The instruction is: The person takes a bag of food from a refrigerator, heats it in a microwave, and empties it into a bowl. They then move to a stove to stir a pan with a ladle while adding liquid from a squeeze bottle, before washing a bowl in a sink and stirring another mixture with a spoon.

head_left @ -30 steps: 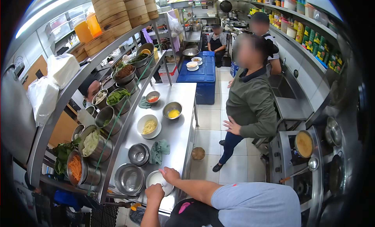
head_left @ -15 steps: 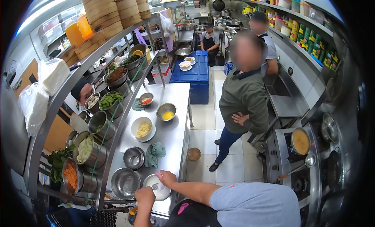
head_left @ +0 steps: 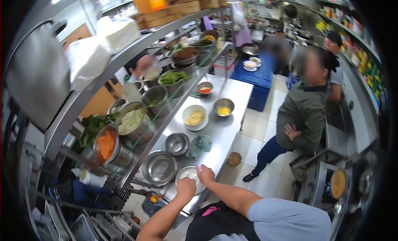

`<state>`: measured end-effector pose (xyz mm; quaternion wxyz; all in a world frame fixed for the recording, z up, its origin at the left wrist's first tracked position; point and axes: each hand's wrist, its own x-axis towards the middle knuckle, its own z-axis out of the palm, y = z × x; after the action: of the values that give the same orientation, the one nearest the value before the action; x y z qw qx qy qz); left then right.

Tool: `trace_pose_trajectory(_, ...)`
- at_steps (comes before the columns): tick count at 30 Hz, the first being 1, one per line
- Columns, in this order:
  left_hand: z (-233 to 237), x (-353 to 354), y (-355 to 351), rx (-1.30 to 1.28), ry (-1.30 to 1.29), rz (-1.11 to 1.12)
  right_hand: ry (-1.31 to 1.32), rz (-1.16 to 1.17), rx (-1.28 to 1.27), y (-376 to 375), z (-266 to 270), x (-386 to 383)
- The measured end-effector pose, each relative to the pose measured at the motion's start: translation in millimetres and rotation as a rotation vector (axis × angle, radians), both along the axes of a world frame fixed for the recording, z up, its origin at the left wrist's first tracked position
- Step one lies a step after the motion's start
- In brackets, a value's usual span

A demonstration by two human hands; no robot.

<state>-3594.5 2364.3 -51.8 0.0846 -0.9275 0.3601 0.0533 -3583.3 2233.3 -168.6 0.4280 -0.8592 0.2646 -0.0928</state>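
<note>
A bowl with white contents (head_left: 191, 173) stands at the near end of the steel table. My left hand (head_left: 186, 187) is closed at its near left side, with what it holds hidden. My right hand (head_left: 205, 175) is at its right rim, fingers closed together; whatever they grip cannot be made out. Left of the bowl is a wide empty metal bowl (head_left: 159, 168). Smaller stacked metal bowls (head_left: 177, 144) and a green cloth (head_left: 200, 147) lie just beyond.
Farther along the table (head_left: 236, 88) are a bowl of noodles (head_left: 194, 117) and a metal bowl with yellow contents (head_left: 224, 107). A shelf of vegetable containers runs along the left. A person (head_left: 304, 112) stands in the right aisle, near a stove pan (head_left: 338, 184).
The view has swung left, so the scene sits farther right. Both hands remain at the white-filled bowl. Another person by the blue chest now appears upright.
</note>
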Motion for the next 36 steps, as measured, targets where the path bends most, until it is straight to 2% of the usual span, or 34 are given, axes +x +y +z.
trace_pose_trajectory(7, 3.0, 11.7, 32.2, -0.018, 0.146, 0.188, 0.05, 0.003, -0.026, -0.1, 4.9, -0.1)
trace_pose_trajectory(10, -3.0, 15.7, 44.7, -0.163, 0.272, 0.272, 0.049, 0.0, -0.022, 0.5, 4.6, -0.2)
trace_pose_trajectory(12, -11.6, 7.9, 52.2, -0.331, 0.298, 0.473, 0.049, 0.004, -0.022, 0.3, 4.9, -2.4)
trace_pose_trajectory(15, -34.9, -0.7, 59.8, -0.329, 0.298, 0.51, 0.049, 0.016, -0.007, -1.3, 9.3, -2.1)
trace_pose_trajectory(16, -56.8, -0.8, 65.3, -0.326, 0.246, 0.477, 0.06, 0.019, -0.021, -1.6, 10.5, -1.7)
trace_pose_trajectory(18, -12.8, -7.7, 52.4, -0.247, 0.229, 0.439, 0.088, 0.038, -0.05, -1.8, 9.1, -1.3)
trace_pose_trajectory(20, -1.2, -20.7, 49.7, -0.227, 0.205, 0.393, 0.091, 0.033, -0.04, -0.6, 1.3, -8.5)
trace_pose_trajectory(22, 17.1, -6.8, 45.5, -0.117, 0.086, 0.299, 0.05, 0.028, -0.042, -3.8, 4.6, 9.3)
trace_pose_trajectory(25, 36.4, 1.4, 40.3, -0.068, -0.017, 0.227, 0.069, 0.027, -0.047, -0.6, -5.0, -5.9)
trace_pose_trajectory(27, 23.6, 9.0, 39.4, -0.066, -0.048, 0.216, 0.064, 0.024, -0.035, -1.3, -0.5, -1.1)
trace_pose_trajectory(30, 10.9, 9.2, 24.6, 0.045, -0.039, 0.086, 0.083, 0.005, -0.017, -1.9, 3.7, -0.7)
trace_pose_trajectory(32, 7.4, -1.9, 15.4, 0.041, -0.016, 0.093, 0.078, 0.001, -0.007, 0.0, 0.5, -9.3)
trace_pose_trajectory(35, 17.5, 24.5, 20.6, 0.043, -0.03, 0.126, 0.021, 0.043, 0.019, -5.1, -12.3, 4.7)
trace_pose_trajectory(36, 17.8, 26.8, 31.8, 0.019, 0.034, 0.209, 0.05, 0.042, 0.027, -2.7, -11.0, 1.1)
